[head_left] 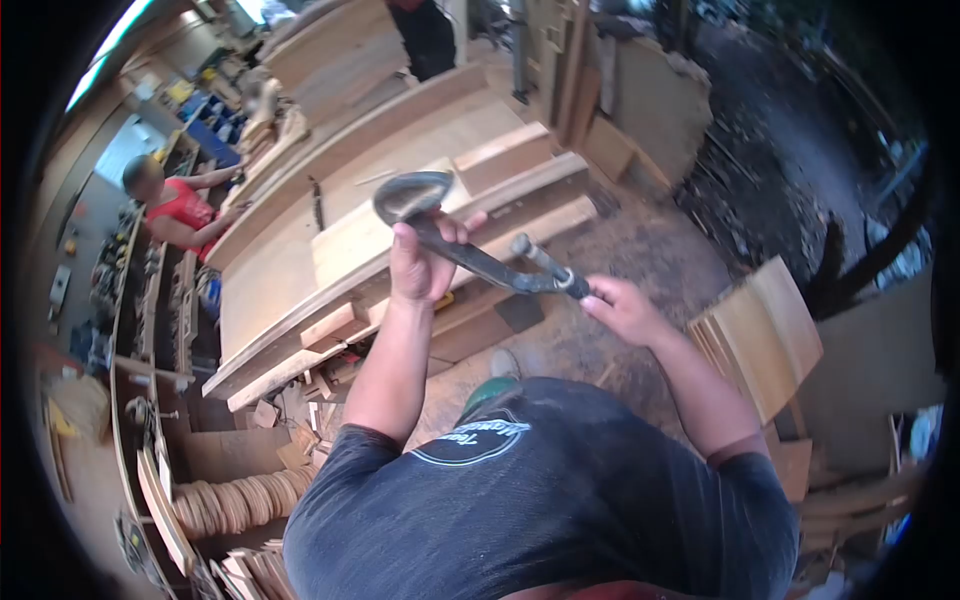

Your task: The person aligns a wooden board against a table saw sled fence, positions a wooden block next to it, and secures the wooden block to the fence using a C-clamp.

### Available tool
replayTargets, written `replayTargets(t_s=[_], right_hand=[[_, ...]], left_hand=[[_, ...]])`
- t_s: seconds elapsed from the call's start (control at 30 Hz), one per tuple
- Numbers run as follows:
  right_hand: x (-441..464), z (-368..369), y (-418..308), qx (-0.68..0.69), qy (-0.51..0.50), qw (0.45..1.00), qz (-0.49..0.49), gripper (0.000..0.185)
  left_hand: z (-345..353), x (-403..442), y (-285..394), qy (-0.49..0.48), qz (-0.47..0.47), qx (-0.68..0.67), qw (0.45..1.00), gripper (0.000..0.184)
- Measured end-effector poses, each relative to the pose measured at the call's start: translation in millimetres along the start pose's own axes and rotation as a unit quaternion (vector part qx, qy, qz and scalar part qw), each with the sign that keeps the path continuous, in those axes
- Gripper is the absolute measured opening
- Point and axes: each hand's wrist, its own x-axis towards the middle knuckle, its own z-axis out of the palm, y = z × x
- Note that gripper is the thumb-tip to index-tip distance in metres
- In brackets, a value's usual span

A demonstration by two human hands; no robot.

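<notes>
A dark metal clamp-like tool (470,262) with a curved, hooked end is held up in front of my body. My left hand (428,262) is wrapped round its bar just below the curved end, with some fingers raised. My right hand (622,308) grips the other end, near a short grey rod (540,258) that sticks out from the tool. Behind the tool lies a large wooden frame (290,325) with a pale panel inside. A wooden block (503,158) rests on its far right part.
A person in a red top (182,208) stands at the frame's left side. Another person in dark clothes (425,40) is at the top. Stacked boards (757,335) stand at the right. Thin round wooden pieces (245,502) lie on a shelf at lower left.
</notes>
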Motion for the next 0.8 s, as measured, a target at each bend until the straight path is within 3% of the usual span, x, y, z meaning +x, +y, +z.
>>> replayTargets(t_s=[0.1,0.17,0.23,0.27,0.33,0.43,0.47,0.5,0.57,0.63,0.73,0.8], right_hand=[[4.3,-7.5,-5.6,0.006,-0.094,0.995,-0.030,0.020],[9.8,-5.2,-8.6,-0.009,-0.163,0.986,-0.045,0.020],[16.6,2.9,-4.2,-0.010,-0.119,0.992,0.049,0.025],[20.1,8.1,-5.7,-0.015,-0.139,0.989,0.039,0.025],[27.1,12.1,-11.3,-0.213,-0.038,0.976,-0.012,0.037],[36.0,30.0,-18.2,-0.248,0.019,0.968,-0.001,0.046],[37.8,31.4,-15.1,-0.221,-0.003,0.971,-0.095,0.041],[38.7,28.4,-9.1,-0.222,-0.006,0.970,-0.102,0.041],[41.2,15.6,2.3,-0.053,-0.136,0.989,-0.020,0.039],[40.4,7.9,-1.6,-0.057,-0.171,0.983,0.034,0.037],[40.1,11.1,9.3,-0.158,-0.171,0.972,0.040,0.035],[35.5,23.8,13.1,-0.302,-0.059,0.952,-0.005,0.030]], left_hand=[[23.4,0.9,18.3,0.034,-0.019,0.052,0.998,0.053],[54.5,4.1,32.5,0.036,-0.013,0.165,0.986,0.059],[80.0,6.5,43.9,0.039,-0.020,0.231,0.972,0.066],[86.6,7.3,46.1,0.023,-0.023,0.247,0.968,0.066],[99.0,9.4,51.7,-0.003,-0.035,0.275,0.961,0.067],[119.6,7.1,55.3,-0.006,-0.043,0.274,0.961,0.064],[119.9,6.6,55.3,-0.020,-0.047,0.280,0.959,0.062],[119.7,7.0,56.7,-0.036,-0.050,0.286,0.956,0.061],[121.9,3.9,62.2,-0.029,-0.056,0.301,0.952,0.059],[118.6,-0.2,62.4,-0.010,-0.041,0.290,0.956,0.059],[115.8,-4.4,64.5,-0.007,-0.033,0.278,0.960,0.059],[111.9,-6.3,62.2,-0.004,-0.029,0.274,0.961,0.060]])
